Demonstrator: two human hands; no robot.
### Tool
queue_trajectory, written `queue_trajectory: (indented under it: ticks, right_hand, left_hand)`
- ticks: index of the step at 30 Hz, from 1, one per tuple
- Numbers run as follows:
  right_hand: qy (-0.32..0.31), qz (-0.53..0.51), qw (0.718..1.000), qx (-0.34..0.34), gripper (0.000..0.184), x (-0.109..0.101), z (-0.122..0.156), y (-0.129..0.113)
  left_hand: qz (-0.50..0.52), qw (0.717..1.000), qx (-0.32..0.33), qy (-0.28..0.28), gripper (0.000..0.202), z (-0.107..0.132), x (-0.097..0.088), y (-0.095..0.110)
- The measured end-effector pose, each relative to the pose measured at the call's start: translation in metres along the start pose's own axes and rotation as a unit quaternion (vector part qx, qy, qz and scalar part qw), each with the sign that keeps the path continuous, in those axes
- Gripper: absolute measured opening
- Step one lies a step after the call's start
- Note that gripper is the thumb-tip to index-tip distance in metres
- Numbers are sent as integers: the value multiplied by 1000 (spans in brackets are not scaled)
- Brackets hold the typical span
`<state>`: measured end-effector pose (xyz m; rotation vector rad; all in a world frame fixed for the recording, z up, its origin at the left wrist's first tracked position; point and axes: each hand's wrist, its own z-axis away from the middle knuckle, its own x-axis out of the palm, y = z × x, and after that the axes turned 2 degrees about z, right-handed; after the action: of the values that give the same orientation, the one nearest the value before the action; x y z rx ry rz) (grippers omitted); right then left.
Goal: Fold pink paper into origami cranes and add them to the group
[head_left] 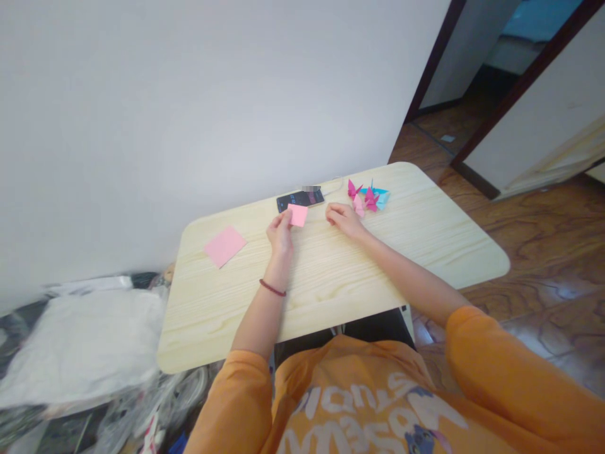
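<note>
At the far left, beside the table, we see a heap of white bags [80, 343] on the floor, with clutter spilling out under the table's near corner. The pale wooden table [331, 287] stands against a plain white wall. On its left part lies a pink paper square [225, 246], flat, turned at an angle, and well apart from both hands.

Moving right, we come to the left hand [280, 233], with a dark red bracelet [272, 288] around its wrist. Its fingertips pinch the left edge of a small pink sheet [298, 215], which is held just above the tabletop near the far edge. Right behind that sheet lies a dark phone [300, 200]; the sheet overlaps the phone's near edge in our view. A pale cable [332, 185] runs from the phone's right end along the wall side.

Next comes the right hand [343, 217], resting on the table just right of the sheet and not touching it. Its fingers are curled under, and we cannot tell whether they close on anything. Just beyond its knuckles stand folded paper figures: the pink figures [363, 198] huddled together, and a blue figure [382, 196] touching them on the right.

Past the table's right end, brown patterned floor [543, 252] leads to a dark-framed doorway [437, 57].
</note>
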<state>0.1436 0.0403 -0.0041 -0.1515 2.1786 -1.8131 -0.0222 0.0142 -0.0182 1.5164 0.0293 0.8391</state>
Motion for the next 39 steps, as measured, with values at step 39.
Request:
queue_trajectory:
  ticks: [39]
  right_hand:
    - [-14, -276, 945, 177, 25, 4, -2, 0]
  left_hand:
    - [-151, 981, 43, -117, 20, 11, 3, 8]
